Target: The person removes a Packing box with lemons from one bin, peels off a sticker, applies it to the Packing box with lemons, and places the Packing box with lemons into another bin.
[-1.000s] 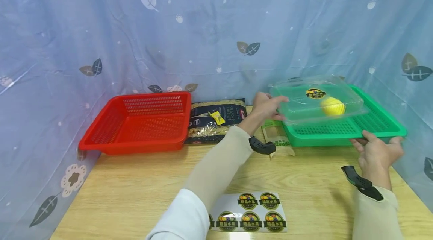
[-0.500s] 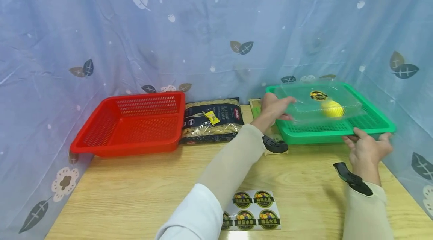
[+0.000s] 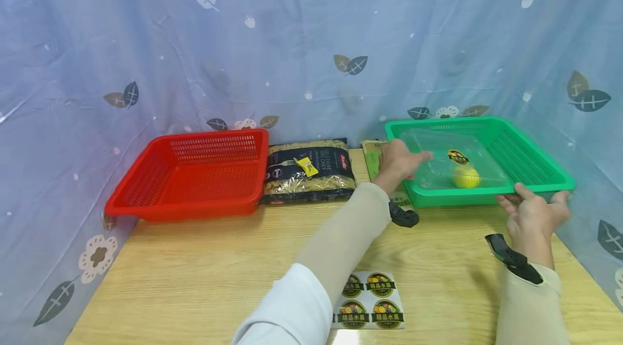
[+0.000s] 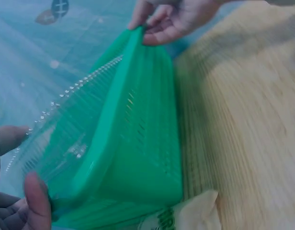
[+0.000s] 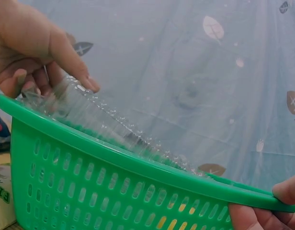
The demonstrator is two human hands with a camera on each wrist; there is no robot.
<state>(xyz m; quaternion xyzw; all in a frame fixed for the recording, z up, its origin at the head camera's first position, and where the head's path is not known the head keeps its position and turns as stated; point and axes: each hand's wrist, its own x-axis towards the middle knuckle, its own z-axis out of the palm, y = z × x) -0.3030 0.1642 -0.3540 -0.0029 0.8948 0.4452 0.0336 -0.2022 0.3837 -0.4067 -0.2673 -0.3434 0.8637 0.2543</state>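
Note:
A clear plastic lidded box point(image 3: 430, 164) with a round black fruit-label sticker point(image 3: 458, 157) lies tilted within the green basket point(image 3: 477, 192). Through its plastic shows a round yellow item point(image 3: 466, 177), too blurred to name. My left hand point(image 3: 398, 161) grips the box's left end, thumb along its ridged edge in the right wrist view, fingers at the basket's left rim. With thumb above and fingers below, my right hand point(image 3: 534, 218) pinches the basket's front rim near the right corner. The left wrist view shows the box's beaded edge point(image 4: 66, 91) inside the rim.
A red basket point(image 3: 219, 180) stands at the left. Beside it lies a bag of pasta point(image 3: 311, 172) with a small yellow packet point(image 3: 305, 166) on top. A paper pouch point(image 3: 372, 156) sits partly behind my left arm. A sticker sheet point(image 3: 368, 302) lies in front; a patterned curtain point(image 3: 292, 37) hangs behind.
The box has come down from above the green basket into it, with my left hand still holding its left end. My right hand has kept its hold on the basket rim.

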